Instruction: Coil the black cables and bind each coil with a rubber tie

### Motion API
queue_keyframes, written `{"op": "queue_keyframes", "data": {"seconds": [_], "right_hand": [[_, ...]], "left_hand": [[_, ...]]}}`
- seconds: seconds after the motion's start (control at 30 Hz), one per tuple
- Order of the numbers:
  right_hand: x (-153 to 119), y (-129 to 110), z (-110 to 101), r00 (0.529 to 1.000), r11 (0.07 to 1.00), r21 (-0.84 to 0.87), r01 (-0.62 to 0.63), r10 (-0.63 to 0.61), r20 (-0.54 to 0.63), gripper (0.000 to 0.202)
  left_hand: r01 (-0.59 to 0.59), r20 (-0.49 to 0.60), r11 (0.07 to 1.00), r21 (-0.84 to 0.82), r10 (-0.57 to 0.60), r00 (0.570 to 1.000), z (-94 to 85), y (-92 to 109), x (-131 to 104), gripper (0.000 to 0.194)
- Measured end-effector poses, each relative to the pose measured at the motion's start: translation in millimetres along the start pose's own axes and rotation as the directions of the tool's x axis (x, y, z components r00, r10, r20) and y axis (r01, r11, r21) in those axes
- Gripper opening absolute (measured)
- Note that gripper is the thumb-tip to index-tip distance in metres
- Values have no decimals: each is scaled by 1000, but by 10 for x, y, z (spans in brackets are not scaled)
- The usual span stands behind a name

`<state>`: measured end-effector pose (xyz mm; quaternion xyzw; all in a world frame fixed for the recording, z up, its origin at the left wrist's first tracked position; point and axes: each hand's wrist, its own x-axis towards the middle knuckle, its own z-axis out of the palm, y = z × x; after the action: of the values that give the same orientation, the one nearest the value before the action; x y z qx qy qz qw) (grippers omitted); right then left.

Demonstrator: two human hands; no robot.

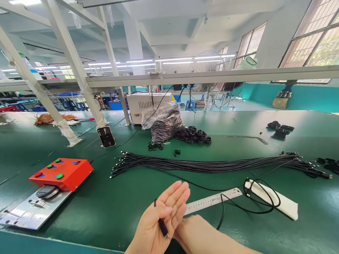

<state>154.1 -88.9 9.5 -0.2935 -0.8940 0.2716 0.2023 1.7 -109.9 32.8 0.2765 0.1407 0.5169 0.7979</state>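
Note:
My left hand is turned palm up with its fingers stretched out. A black cable plug lies across the palm under the thumb, its metal tip pointing down. Just right of it, my right hand crosses behind and touches the left hand's edge; its fingers are hidden. A steel ruler lies beyond my hands. Beside the ruler, a loosely looped black cable rests partly over a white flat piece. Farther back, a long bundle of black cables stretches across the green table.
At the left are a red box with green buttons and a metal plate with a gauge. A phone leans on a post. Behind the bundle sit a plastic bag of cables and coiled black cables.

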Motion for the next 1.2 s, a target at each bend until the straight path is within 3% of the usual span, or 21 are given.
{"op": "queue_keyframes", "data": {"seconds": [0.1, 0.17, 0.37, 0.47, 0.6, 0.67, 0.77, 0.93, 1.1, 1.2], "right_hand": [[-58, -56, 83, 998, 941, -337, 30, -11, 58, 14], [-58, -80, 81, 996, 881, -470, 65, -31, 80, 14], [-75, -103, -7, 994, 847, -521, 104, -77, 73, 12], [-91, -179, -174, 988, 848, -509, 151, -137, 65, 15], [16, -330, -585, 972, 898, -373, 232, -224, 65, 14], [129, -334, -771, 963, 939, -221, 264, -243, 118, 10], [297, -218, -899, 970, 982, 6, 191, -189, 151, 11], [437, -22, -766, 996, 963, 261, 68, -82, 40, 9], [504, 25, -613, 998, 830, 556, -35, 2, 59, 8], [513, 46, -470, 994, 730, 676, -103, 98, 45, 8]], "left_hand": [[-80, -55, 996, 45, 83, 995, -59, -16, -12, 52], [-119, -97, 990, 80, 126, 987, -82, -41, -21, 53], [-193, -229, 964, 186, 233, 945, -133, -27, -52, 49], [-169, -271, 964, 206, 222, 937, -131, -3, -69, 45], [-40, -261, 981, 190, 89, 961, -75, -29, -81, 35], [22, -183, 987, 158, 7, 983, -55, -54, -89, 27], [74, -27, 990, 121, -71, 997, -77, -69, -111, 27], [205, 97, 969, 134, -219, 971, -153, -21, -155, 44], [301, 10, 932, 204, -309, 951, -32, 38, -167, 29], [284, -91, 940, 187, -272, 958, 41, 55, -161, 24]]}}
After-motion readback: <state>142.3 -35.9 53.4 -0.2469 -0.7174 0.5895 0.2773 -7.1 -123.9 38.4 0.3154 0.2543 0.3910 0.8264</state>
